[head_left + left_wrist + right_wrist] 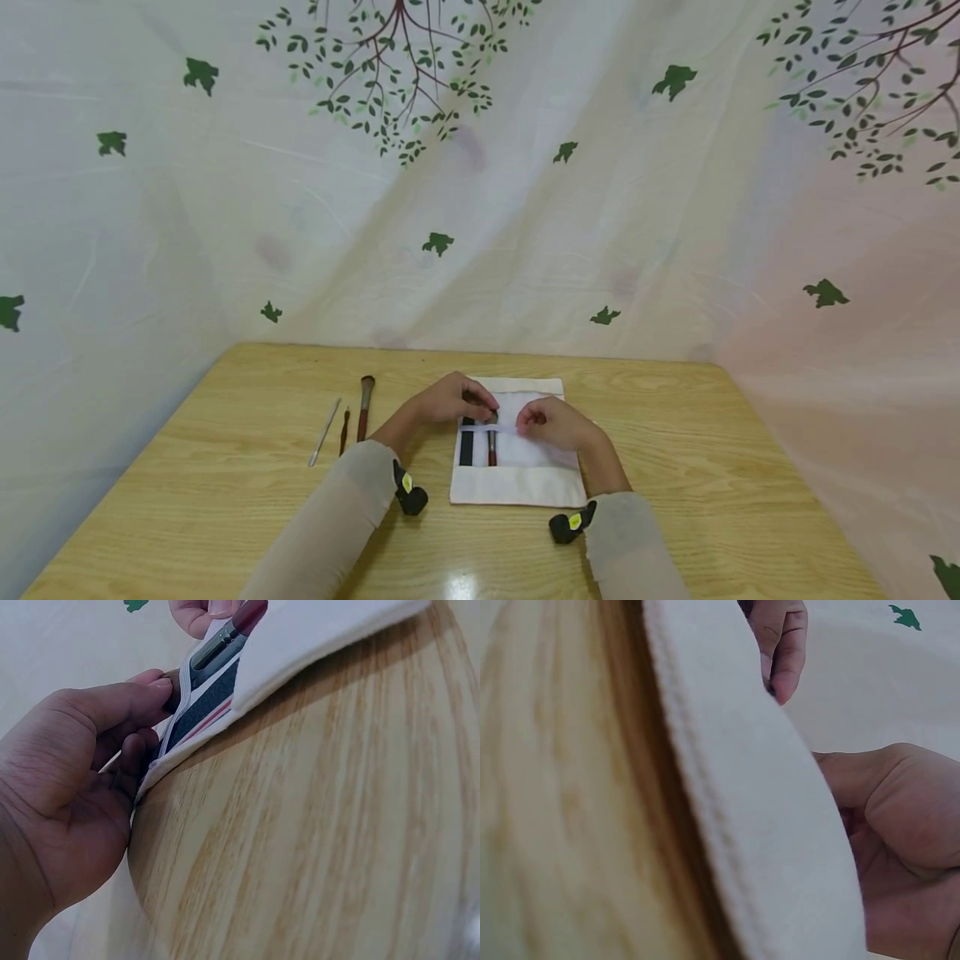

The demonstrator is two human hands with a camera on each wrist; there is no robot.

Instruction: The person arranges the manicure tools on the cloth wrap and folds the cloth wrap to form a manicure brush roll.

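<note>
A white cloth brush case [517, 486] lies opened out on the table, with a white elastic band [477, 428] across it. Under the band sit a dark flat strip [467, 450] and a paintbrush [492, 450] with a red-brown handle and metal ferrule. My left hand [453, 397] pinches the brush's brown bristle end between thumb and fingers, plain in the left wrist view. With curled fingers my right hand [558, 423] pinches the elastic band to the right of the brush. In the right wrist view, the case's raised edge [735, 787] hides those fingertips.
Left of the case, a larger brush [365, 404], a thin brown tool [344, 429] and a slim silvery tool [324, 433] lie on the wooden table [712, 467]. A pale leaf-patterned cloth [525, 250] hangs behind the table's far edge.
</note>
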